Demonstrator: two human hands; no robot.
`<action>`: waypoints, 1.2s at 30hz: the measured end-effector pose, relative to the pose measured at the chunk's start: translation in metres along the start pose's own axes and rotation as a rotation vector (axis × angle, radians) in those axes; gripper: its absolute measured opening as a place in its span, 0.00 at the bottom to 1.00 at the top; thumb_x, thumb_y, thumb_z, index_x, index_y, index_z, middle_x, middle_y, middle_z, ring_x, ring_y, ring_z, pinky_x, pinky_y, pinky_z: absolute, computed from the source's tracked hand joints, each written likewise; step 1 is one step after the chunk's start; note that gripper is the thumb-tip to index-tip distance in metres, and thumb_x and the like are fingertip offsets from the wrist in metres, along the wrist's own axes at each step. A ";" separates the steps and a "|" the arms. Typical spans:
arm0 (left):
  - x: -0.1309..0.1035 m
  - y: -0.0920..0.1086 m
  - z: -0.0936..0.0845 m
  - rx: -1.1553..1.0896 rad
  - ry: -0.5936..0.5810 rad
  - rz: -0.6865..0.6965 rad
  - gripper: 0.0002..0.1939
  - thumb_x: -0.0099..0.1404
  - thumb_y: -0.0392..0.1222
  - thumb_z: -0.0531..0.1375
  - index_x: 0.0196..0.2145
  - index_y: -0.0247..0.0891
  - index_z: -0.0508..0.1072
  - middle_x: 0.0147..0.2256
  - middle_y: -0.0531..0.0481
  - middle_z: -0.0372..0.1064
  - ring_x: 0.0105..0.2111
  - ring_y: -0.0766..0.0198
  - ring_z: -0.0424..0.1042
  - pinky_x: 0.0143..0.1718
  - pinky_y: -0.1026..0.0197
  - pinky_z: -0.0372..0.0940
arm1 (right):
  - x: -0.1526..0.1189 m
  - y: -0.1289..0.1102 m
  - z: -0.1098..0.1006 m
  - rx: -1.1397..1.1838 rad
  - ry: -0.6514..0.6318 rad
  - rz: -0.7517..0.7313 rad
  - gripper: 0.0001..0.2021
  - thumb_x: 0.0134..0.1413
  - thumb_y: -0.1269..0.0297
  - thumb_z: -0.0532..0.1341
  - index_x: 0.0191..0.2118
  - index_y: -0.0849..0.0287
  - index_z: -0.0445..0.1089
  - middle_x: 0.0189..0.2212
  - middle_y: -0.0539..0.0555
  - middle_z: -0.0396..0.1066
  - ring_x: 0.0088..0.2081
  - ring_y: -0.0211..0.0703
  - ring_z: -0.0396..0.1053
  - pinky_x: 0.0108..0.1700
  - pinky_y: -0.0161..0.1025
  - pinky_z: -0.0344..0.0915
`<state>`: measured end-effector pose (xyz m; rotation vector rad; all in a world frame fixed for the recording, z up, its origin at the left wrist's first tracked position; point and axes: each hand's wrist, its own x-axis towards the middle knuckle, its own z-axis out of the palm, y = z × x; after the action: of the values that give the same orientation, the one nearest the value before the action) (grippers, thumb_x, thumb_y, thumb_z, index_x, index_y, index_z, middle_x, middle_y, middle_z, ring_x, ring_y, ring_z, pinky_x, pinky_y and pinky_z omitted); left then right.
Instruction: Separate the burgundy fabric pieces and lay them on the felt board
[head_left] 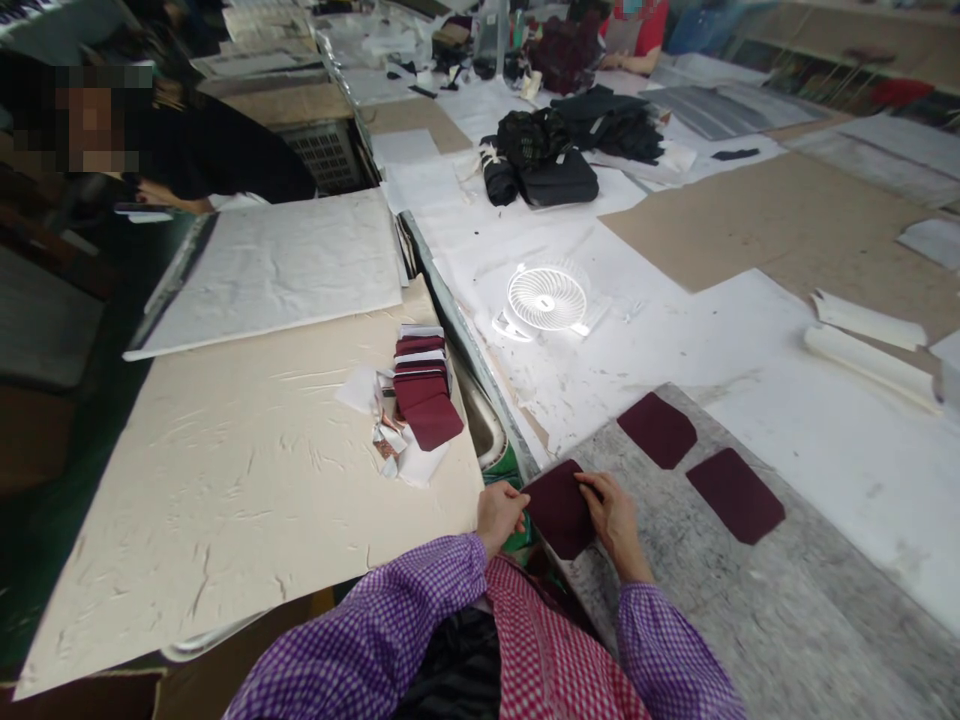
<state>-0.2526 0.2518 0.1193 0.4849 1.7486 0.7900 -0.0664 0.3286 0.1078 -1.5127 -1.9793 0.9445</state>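
A dark maroon fabric piece (561, 512) with cut corners is held between my two hands at the edge of the grey board. My left hand (501, 515) pinches its left corner, fingers closed. At its upper right edge, my right hand (611, 515) grips it between thumb and fingers. Two similar pieces lie flat to the right: one maroon piece (658, 430) farther off and another maroon piece (736, 495) nearer. On the cream-covered table to the left sits an overlapping stack of maroon pieces (427, 405) with white layers between them.
Paper scraps (388, 440) lie beside the stack. A white fan (547, 300) rests on the white table, with black fabric bundles (555, 175) behind it. Paper rolls (870, 365) lie at the right. A gap separates the two tables. One person (217, 150) sits at the left, another (637, 40) at the back.
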 end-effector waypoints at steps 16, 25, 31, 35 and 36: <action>0.004 -0.004 0.001 0.092 0.018 0.016 0.07 0.58 0.42 0.60 0.26 0.37 0.67 0.15 0.56 0.65 0.14 0.68 0.66 0.17 0.68 0.54 | 0.000 -0.011 0.003 -0.081 0.033 0.014 0.18 0.55 0.58 0.49 0.39 0.58 0.75 0.39 0.59 0.72 0.39 0.50 0.69 0.43 0.47 0.65; 0.007 -0.008 0.002 0.044 0.031 0.005 0.09 0.56 0.41 0.62 0.24 0.38 0.65 0.14 0.58 0.62 0.15 0.69 0.66 0.18 0.68 0.56 | 0.003 -0.013 0.007 -0.151 0.034 0.064 0.17 0.54 0.61 0.50 0.38 0.56 0.76 0.38 0.57 0.71 0.36 0.48 0.68 0.39 0.44 0.64; 0.013 -0.010 0.003 -0.128 -0.004 -0.017 0.12 0.55 0.37 0.64 0.28 0.37 0.61 0.21 0.55 0.67 0.21 0.67 0.72 0.20 0.68 0.64 | 0.001 -0.011 0.007 -0.177 0.024 0.053 0.18 0.54 0.62 0.50 0.41 0.57 0.75 0.37 0.57 0.71 0.37 0.49 0.68 0.39 0.45 0.64; 0.015 -0.012 0.001 -0.211 -0.031 0.012 0.15 0.53 0.38 0.66 0.29 0.37 0.61 0.22 0.56 0.67 0.21 0.68 0.72 0.23 0.67 0.67 | -0.009 -0.009 0.010 -0.183 0.037 0.038 0.18 0.57 0.60 0.50 0.46 0.56 0.73 0.40 0.58 0.70 0.37 0.48 0.67 0.38 0.45 0.65; 0.015 -0.012 0.000 -0.222 -0.035 0.024 0.15 0.53 0.38 0.66 0.30 0.37 0.61 0.22 0.56 0.66 0.21 0.68 0.71 0.23 0.66 0.67 | -0.011 -0.008 0.012 -0.178 0.052 0.033 0.19 0.58 0.59 0.49 0.47 0.56 0.73 0.41 0.58 0.69 0.37 0.48 0.67 0.38 0.44 0.65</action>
<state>-0.2561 0.2537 0.1009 0.3686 1.6022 0.9741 -0.0766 0.3136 0.1062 -1.6525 -2.0529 0.7504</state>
